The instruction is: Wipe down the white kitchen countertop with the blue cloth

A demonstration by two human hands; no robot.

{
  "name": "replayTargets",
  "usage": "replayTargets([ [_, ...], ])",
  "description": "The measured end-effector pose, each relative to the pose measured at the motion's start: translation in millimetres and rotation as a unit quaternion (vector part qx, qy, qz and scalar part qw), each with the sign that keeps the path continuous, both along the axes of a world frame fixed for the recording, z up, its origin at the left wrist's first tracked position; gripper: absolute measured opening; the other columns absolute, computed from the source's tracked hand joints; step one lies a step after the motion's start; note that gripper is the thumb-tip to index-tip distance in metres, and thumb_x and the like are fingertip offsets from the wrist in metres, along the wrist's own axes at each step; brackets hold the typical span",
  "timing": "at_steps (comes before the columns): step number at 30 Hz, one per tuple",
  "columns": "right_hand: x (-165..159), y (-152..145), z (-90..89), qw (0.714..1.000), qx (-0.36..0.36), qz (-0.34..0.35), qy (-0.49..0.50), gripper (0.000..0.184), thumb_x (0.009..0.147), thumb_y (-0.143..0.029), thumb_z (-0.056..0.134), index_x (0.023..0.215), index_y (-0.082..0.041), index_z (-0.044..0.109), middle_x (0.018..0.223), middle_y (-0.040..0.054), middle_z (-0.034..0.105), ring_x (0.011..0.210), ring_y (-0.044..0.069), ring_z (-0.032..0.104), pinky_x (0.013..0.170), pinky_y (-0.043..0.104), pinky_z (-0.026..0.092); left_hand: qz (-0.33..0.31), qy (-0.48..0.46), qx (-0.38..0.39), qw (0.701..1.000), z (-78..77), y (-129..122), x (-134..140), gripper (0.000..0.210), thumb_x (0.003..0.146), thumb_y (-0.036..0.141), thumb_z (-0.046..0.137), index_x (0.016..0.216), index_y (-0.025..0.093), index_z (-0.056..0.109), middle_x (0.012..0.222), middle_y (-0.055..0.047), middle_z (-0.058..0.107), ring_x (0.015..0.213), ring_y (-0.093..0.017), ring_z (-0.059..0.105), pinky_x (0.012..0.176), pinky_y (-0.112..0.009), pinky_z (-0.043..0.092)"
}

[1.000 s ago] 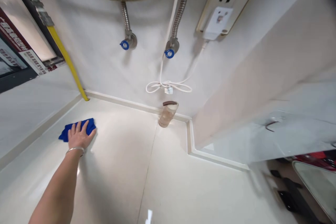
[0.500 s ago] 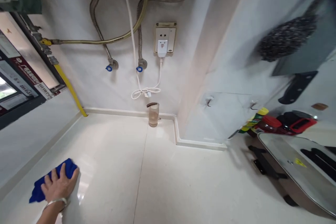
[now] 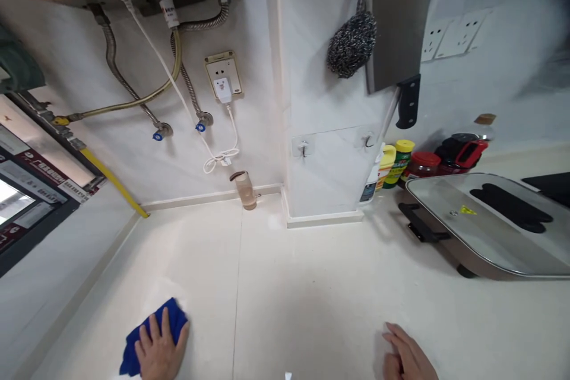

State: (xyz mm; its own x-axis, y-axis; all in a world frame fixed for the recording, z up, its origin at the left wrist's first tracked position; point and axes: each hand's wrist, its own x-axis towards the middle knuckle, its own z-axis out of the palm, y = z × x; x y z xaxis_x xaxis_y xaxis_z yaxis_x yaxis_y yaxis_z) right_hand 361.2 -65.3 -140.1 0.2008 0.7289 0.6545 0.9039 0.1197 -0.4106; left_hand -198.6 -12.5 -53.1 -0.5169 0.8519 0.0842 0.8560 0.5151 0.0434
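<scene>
My left hand (image 3: 158,351) lies over a blue cloth (image 3: 177,316), fingers spread, pressing it on the white countertop (image 3: 276,291) at the lower left. The cloth shows past the fingertips and along the left side of the hand. At the lower right, my right hand (image 3: 407,353) is over the countertop, partly cut off by the frame's bottom edge. Its front fingers are stretched out, another is bent, and I see nothing held in it. A glass cup (image 3: 246,191) with a brown strip at its rim stands by the back wall.
An electric pan (image 3: 485,249) with a glass lid sits on the right, with several bottles and jars (image 3: 401,163) behind it. A cleaver (image 3: 401,29) and a steel scourer (image 3: 352,44) hang on the wall. A yellow pipe (image 3: 116,181), hoses and a plugged socket (image 3: 224,75) are at the back left.
My left hand and the blue cloth have moved right along the countertop, away from the left wall. My right hand has come into view. The camera has turned to the right.
</scene>
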Motion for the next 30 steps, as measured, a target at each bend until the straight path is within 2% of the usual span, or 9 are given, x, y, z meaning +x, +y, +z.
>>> replayTargets([
  [4, -8.0, -0.7, 6.8, 0.999, -0.007, -0.029, 0.030, 0.032, 0.086, -0.025, 0.046, 0.113, -0.022, 0.064, 0.122, 0.0099, 0.068, 0.107, 0.028, 0.066, 0.096, 0.048, 0.054, -0.096, 0.013, 0.030, 0.995, -14.8, -12.3, 54.0, 0.082, 0.086, 0.063, 0.030, 0.150, 0.010, 0.038, 0.161, -0.020, 0.030, 0.151, -0.043, 0.015, 0.121, -0.061, 0.016],
  [7, -11.3, -2.0, 9.1, 0.999, -0.014, -0.031, 0.038, 0.031, 0.088, -0.025, 0.045, 0.113, -0.020, 0.063, 0.122, 0.0104, 0.067, 0.109, 0.028, 0.065, 0.096, 0.048, 0.054, -0.193, 0.018, 0.075, 0.978, -21.3, -15.8, 95.0, 0.073, 0.089, 0.057, 0.039, 0.149, 0.016, 0.040, 0.161, -0.016, 0.032, 0.153, -0.038, 0.013, 0.123, -0.060, 0.016],
  [11, -12.7, -2.7, 9.7, 0.999, -0.024, -0.030, 0.036, 0.031, 0.090, -0.023, 0.045, 0.115, -0.019, 0.063, 0.123, 0.0112, 0.067, 0.113, 0.027, 0.063, 0.097, 0.046, 0.053, -0.314, 0.017, 0.110, 0.943, -22.1, -9.7, 143.6, 0.072, 0.089, 0.049, 0.048, 0.154, 0.025, 0.029, 0.164, -0.012, 0.029, 0.153, -0.036, 0.013, 0.122, -0.061, 0.022],
  [15, -11.6, -0.8, 8.8, 0.999, -0.013, -0.025, 0.018, 0.030, 0.089, -0.019, 0.044, 0.114, -0.019, 0.061, 0.124, 0.0110, 0.066, 0.114, 0.026, 0.061, 0.099, 0.046, 0.052, -0.408, 0.017, 0.112, 0.906, -17.9, 5.1, 186.4, 0.075, 0.090, 0.047, 0.051, 0.156, 0.025, 0.021, 0.164, -0.014, 0.027, 0.152, -0.039, 0.016, 0.119, -0.064, 0.027],
  [23, -13.1, -0.3, 8.3, 0.999, -0.011, -0.017, 0.036, 0.034, 0.087, -0.013, 0.045, 0.116, -0.020, 0.061, 0.126, 0.0107, 0.064, 0.119, 0.027, 0.058, 0.101, 0.050, 0.051, -0.537, -0.063, 0.031, 0.841, -13.9, 28.5, 275.3, 0.083, 0.087, 0.051, 0.054, 0.157, 0.026, 0.016, 0.167, -0.015, 0.016, 0.152, -0.044, 0.011, 0.119, -0.069, 0.021],
  [27, -12.4, 1.2, 9.3, 0.999, -0.015, -0.019, 0.046, 0.036, 0.084, -0.011, 0.044, 0.114, -0.021, 0.061, 0.126, 0.0098, 0.065, 0.120, 0.026, 0.058, 0.102, 0.049, 0.051, -0.585, -0.107, 0.001, 0.804, -13.0, 26.7, 315.5, 0.088, 0.086, 0.053, 0.057, 0.157, 0.028, 0.011, 0.168, -0.013, 0.005, 0.152, -0.044, 0.005, 0.120, -0.069, 0.015],
  [30, 3.3, 6.9, 11.3, 0.997, -0.025, 0.010, 0.070, 0.031, 0.082, -0.012, 0.042, 0.103, -0.022, 0.064, 0.117, 0.0086, 0.069, 0.110, 0.024, 0.063, 0.096, 0.047, 0.053, -0.607, -0.131, -0.012, 0.784, -11.7, 19.3, 336.7, 0.091, 0.085, 0.055, 0.057, 0.157, 0.029, 0.009, 0.168, -0.012, 0.002, 0.153, -0.044, 0.002, 0.121, -0.070, 0.013],
])
